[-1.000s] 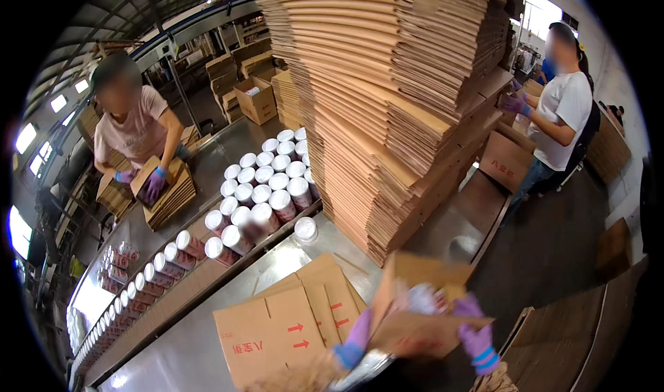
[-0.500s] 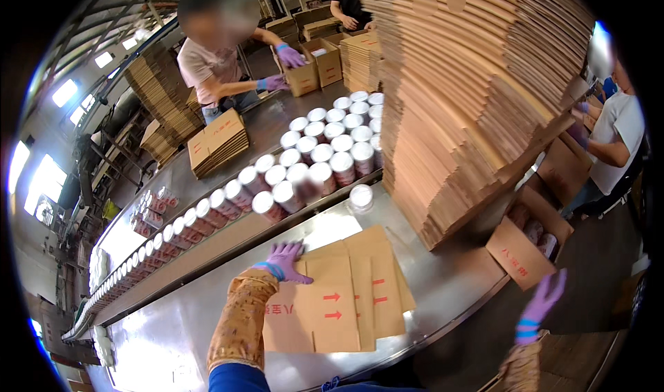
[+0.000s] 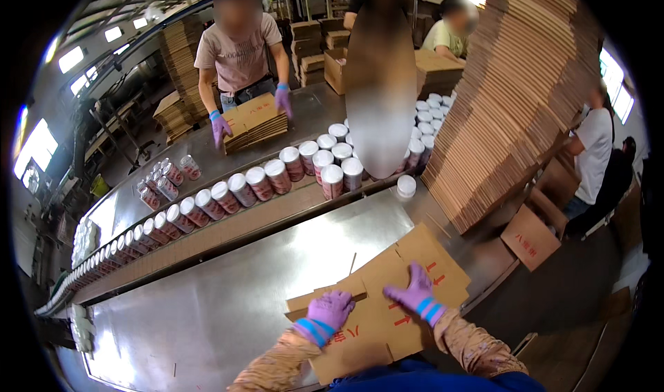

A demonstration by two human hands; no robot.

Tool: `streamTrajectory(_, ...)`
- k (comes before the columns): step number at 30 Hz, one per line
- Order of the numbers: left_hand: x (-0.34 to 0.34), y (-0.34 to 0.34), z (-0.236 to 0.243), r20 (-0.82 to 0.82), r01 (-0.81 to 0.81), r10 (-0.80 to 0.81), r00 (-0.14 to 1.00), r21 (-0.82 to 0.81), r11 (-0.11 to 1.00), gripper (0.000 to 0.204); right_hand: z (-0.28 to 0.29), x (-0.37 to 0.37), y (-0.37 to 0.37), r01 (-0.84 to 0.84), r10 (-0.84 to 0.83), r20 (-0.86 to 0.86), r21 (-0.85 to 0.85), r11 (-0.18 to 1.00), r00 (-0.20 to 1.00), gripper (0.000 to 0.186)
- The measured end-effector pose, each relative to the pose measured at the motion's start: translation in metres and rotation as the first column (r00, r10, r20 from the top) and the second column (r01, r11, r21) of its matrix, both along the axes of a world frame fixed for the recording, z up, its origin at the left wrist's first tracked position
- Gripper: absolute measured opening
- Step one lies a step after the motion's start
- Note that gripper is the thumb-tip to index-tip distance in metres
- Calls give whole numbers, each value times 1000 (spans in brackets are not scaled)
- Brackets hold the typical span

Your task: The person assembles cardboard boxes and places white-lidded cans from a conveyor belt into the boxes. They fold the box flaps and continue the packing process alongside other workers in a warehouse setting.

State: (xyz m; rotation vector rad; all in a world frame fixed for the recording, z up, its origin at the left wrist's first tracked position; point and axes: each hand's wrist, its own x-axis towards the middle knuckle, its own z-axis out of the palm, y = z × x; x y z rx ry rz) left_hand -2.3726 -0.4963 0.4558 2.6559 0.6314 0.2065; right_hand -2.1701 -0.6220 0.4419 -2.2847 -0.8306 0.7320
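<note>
A flattened brown cardboard carton (image 3: pixel 377 333) with red print and arrows lies at the near edge of the metal table, a flap standing up at its left. My left hand (image 3: pixel 332 310), in a purple glove with a blue band at the wrist, has its fingers curled over that flap. Across the carton, my right hand (image 3: pixel 416 294), gloved the same way, rests on the board with thumb and fingers apart. More flat board seems to lie under it, but I cannot tell how many sheets.
Beyond the metal table (image 3: pixel 207 288), white-lidded cans (image 3: pixel 242 188) line a conveyor. One white-lidded can (image 3: pixel 406 186) stands apart. A tall stack of flat cartons (image 3: pixel 505 101) rises at right, near a standing carton (image 3: pixel 531 236). Opposite, a co-worker (image 3: pixel 242 53) handles flat cartons (image 3: pixel 256 122).
My right hand has come from the lower right onto the flat cardboard. My left hand now curls over a raised flap, and the board is turned. The co-worker opposite now has both hands at flat cartons.
</note>
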Motion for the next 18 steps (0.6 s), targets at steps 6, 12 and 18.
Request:
streamTrajectory(6,-4,-23,166,312,331,-352,882,122,936,15,148,18,24,-136,523,-379,698,703,764,76)
streamTrajectory(12,-15,-17,156,250,-99,-11,968,423,901,54,123,29,2,-212,270,-111,371,904,957,78)
streamTrajectory(18,1,-15,87,392,240,-78,917,-383,892,61,93,51,7,-226,335,-214,413,882,918,83)
